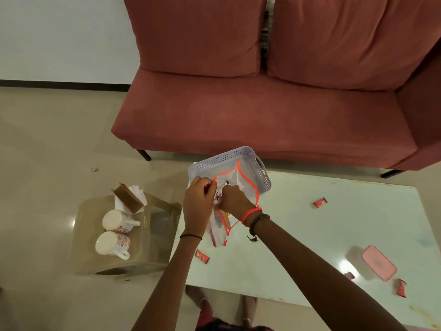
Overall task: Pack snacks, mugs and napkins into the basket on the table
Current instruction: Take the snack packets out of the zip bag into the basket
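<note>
A pale perforated basket point(223, 159) stands at the table's far left corner. In front of it hangs a clear pouch with an orange zip edge point(248, 182), its mouth wide. My left hand point(199, 201) pinches the pouch's left rim. My right hand point(232, 199) is inside the mouth, fingers curled round a small red-and-white snack packet point(217, 199). Red snack packets lie on the table: one near the front left point(202, 256), one at mid right point(319, 202), two near the front right point(401, 287). Two white floral mugs point(117, 220) point(112, 243) and a napkin holder point(130, 198) sit on a side stool.
The glossy white table point(310, 235) carries a pink lidded box point(378, 262) at the front right. The translucent stool point(124, 237) stands left of the table. A red sofa point(262, 111) lies just behind the basket.
</note>
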Tool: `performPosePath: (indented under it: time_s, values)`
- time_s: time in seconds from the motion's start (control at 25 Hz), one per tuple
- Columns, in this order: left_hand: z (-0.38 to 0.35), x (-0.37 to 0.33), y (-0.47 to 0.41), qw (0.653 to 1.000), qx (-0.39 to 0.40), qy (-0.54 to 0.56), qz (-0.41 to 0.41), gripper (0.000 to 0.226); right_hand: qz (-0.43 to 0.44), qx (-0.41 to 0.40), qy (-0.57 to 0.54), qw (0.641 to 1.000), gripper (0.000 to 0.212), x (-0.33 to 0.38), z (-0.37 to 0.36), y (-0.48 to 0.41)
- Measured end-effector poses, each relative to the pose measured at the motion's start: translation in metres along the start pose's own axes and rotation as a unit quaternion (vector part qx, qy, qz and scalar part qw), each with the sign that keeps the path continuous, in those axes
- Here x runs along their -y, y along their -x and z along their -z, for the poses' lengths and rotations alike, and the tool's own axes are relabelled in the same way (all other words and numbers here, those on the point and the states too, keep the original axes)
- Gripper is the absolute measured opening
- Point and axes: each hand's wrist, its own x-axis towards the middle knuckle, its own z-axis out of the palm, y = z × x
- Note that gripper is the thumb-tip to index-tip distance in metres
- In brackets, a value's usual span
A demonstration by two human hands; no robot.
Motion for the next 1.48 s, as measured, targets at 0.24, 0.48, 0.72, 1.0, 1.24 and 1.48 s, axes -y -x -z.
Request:
performPosePath:
  time_s: [0.24,0.48,0.72,1.0,1.24,1.48]
  values:
    - [-0.006,0.011,-0.025,0.999,-0.02,0.041,-0.021,0.02,-0.043,0.041,0.089,0.994,0.034,-0.009,-0.022,-0.04]
    - [-0.017,0.021,-0.049,0.996,-0.038,0.067,-0.036,0.017,-0.08,-0.045,0.022,0.996,0.028,-0.013,-0.018,-0.067]
    - [-0.015,0.027,-0.072,0.996,-0.047,0.07,-0.03,0.019,-0.058,-0.148,0.027,0.987,0.018,0.002,0.015,-0.074]
    - [-0.016,0.035,-0.11,0.997,-0.018,0.075,0.028,0.034,-0.028,-0.165,-0.205,0.964,0.017,0.015,0.1,-0.049]
    - [-0.011,0.037,-0.136,0.995,-0.033,0.085,0.034,0.031,-0.012,-0.206,-0.436,0.876,0.03,-0.011,0.164,-0.036]
    - [-0.01,0.048,-0.151,0.994,-0.045,0.088,0.056,0.03,-0.074,-0.268,-0.409,0.869,0.025,-0.075,0.154,-0.086]
